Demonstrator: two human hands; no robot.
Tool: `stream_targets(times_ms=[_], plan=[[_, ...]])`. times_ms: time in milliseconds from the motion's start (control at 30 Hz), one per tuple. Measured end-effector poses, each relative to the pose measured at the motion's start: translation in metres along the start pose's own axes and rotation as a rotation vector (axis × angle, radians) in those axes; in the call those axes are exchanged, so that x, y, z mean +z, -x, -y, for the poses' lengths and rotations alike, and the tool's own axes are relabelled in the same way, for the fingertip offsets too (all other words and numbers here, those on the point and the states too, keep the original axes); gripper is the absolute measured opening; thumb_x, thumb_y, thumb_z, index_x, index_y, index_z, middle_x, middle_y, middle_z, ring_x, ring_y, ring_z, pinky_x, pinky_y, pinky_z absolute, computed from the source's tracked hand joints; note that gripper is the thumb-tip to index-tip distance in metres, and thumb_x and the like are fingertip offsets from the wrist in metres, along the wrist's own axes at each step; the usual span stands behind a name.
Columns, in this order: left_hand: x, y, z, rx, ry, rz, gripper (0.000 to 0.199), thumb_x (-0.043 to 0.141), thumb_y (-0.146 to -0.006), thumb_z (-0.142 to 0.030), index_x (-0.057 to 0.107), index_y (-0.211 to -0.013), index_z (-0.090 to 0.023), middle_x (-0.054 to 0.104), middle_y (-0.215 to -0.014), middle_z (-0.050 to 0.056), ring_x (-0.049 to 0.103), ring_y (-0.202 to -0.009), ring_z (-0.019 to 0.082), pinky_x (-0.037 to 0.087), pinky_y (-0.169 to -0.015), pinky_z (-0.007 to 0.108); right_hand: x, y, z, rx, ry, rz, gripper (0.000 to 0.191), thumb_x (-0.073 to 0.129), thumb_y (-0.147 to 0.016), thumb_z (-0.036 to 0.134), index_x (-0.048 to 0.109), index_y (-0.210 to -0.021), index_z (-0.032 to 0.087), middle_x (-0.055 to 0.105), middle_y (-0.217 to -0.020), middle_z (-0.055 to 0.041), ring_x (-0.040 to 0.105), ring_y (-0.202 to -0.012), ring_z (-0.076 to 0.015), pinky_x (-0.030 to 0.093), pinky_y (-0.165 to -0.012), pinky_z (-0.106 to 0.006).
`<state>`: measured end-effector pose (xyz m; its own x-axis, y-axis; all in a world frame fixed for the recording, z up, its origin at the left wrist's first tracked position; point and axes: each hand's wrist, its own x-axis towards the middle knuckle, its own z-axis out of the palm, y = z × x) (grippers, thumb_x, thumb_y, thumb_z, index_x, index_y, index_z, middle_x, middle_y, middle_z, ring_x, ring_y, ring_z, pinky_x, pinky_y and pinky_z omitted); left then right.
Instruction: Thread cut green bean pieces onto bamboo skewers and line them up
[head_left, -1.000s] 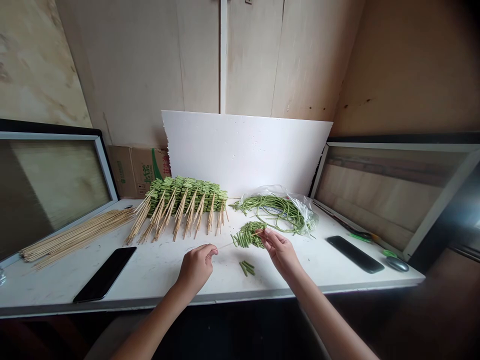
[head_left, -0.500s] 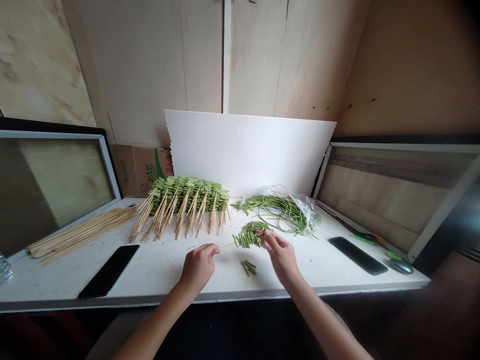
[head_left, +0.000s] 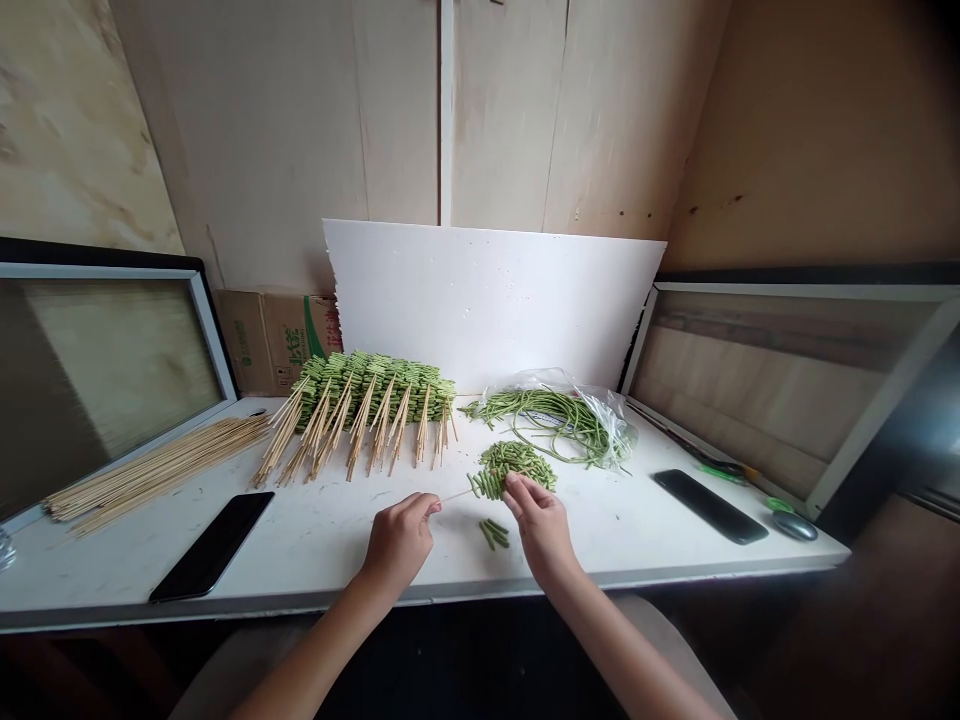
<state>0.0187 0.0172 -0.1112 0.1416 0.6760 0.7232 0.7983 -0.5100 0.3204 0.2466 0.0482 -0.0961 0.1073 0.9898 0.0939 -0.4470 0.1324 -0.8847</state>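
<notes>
My left hand (head_left: 401, 537) is closed around the blunt end of a thin bamboo skewer (head_left: 456, 495), which points right. A row of short green bean pieces (head_left: 487, 486) sits threaded on the skewer's far part. My right hand (head_left: 541, 525) pinches at the right end of that row, its fingertips hiding the skewer's point. Behind the row lies a heap of cut bean pieces (head_left: 521, 458), partly covered by my fingers. Several loose bean pieces (head_left: 493, 533) lie on the table in front, between my hands.
Finished bean skewers (head_left: 375, 390) are stacked at back left, sticks toward me. Bare bamboo skewers (head_left: 161, 465) lie farther left, beside a black phone (head_left: 214, 545). Uncut long beans (head_left: 559, 412) spill from a clear bag (head_left: 619, 432). A dark phone (head_left: 710, 507) and mouse (head_left: 795, 526) lie right.
My right hand has slid left and a little lower along the skewer, from its tip to the threaded bean pieces. My left hand still holds the skewer. The camera view has shifted slightly.
</notes>
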Motion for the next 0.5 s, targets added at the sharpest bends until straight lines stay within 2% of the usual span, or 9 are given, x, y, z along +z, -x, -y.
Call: stream_targets(times_ms=[133, 200, 267, 367, 433, 500], plan=[[-0.002, -0.003, -0.001, -0.021, 0.056, -0.004, 0.031, 0.047, -0.085, 0.0, 0.069, -0.089, -0.021, 0.078, -0.085, 0.001, 0.075, -0.075, 0.018, 0.053, -0.068, 0.024, -0.001, -0.003, 0.005, -0.002, 0.028, 0.018, 0.038, 0.091, -0.067, 0.049, 0.083, -0.091, 0.02, 0.079, -0.102, -0.0076, 0.07, -0.11, -0.0294, 0.056, -0.103, -0.044], [-0.004, -0.005, 0.001, -0.056, 0.068, 0.005, 0.03, 0.047, -0.087, -0.001, 0.069, -0.09, -0.022, 0.079, -0.087, 0.001, 0.075, -0.078, 0.018, 0.053, -0.069, 0.025, -0.008, -0.01, 0.014, -0.043, 0.149, 0.083, 0.041, 0.086, -0.074, 0.054, 0.083, -0.099, 0.021, 0.079, -0.111, -0.0085, 0.069, -0.11, -0.0305, 0.056, -0.099, -0.046], [-0.006, -0.007, 0.003, -0.109, 0.065, 0.008, 0.028, 0.048, -0.088, -0.003, 0.068, -0.089, -0.022, 0.079, -0.086, 0.001, 0.075, -0.077, 0.019, 0.052, -0.068, 0.025, -0.017, -0.016, 0.025, -0.111, 0.416, 0.226, 0.04, 0.076, -0.083, 0.057, 0.083, -0.104, 0.024, 0.078, -0.115, -0.0089, 0.069, -0.109, -0.0317, 0.057, -0.094, -0.047], [-0.008, -0.008, 0.008, -0.175, 0.043, 0.016, 0.026, 0.049, -0.09, -0.006, 0.069, -0.087, -0.022, 0.079, -0.084, 0.001, 0.074, -0.075, 0.019, 0.05, -0.066, 0.026, -0.027, -0.019, 0.033, -0.237, 0.925, 0.438, 0.031, 0.071, -0.088, 0.053, 0.084, -0.096, 0.026, 0.079, -0.105, -0.0096, 0.068, -0.103, -0.033, 0.052, -0.093, -0.05], [-0.008, -0.008, 0.01, -0.191, 0.035, 0.026, 0.025, 0.049, -0.091, -0.008, 0.069, -0.087, -0.022, 0.079, -0.085, 0.001, 0.073, -0.075, 0.02, 0.049, -0.067, 0.027, -0.029, -0.016, 0.031, -0.31, 1.159, 0.482, 0.022, 0.074, -0.086, 0.045, 0.085, -0.087, 0.025, 0.079, -0.096, -0.0095, 0.065, -0.098, -0.0321, 0.046, -0.099, -0.051], [-0.008, -0.008, 0.01, -0.191, 0.031, 0.036, 0.026, 0.049, -0.091, -0.008, 0.07, -0.088, -0.023, 0.079, -0.086, 0.001, 0.073, -0.076, 0.02, 0.049, -0.067, 0.027, -0.027, -0.012, 0.026, -0.353, 1.294, 0.491, 0.015, 0.076, -0.085, 0.036, 0.084, -0.081, 0.024, 0.078, -0.092, -0.0095, 0.063, -0.096, -0.0312, 0.043, -0.1, -0.051]])
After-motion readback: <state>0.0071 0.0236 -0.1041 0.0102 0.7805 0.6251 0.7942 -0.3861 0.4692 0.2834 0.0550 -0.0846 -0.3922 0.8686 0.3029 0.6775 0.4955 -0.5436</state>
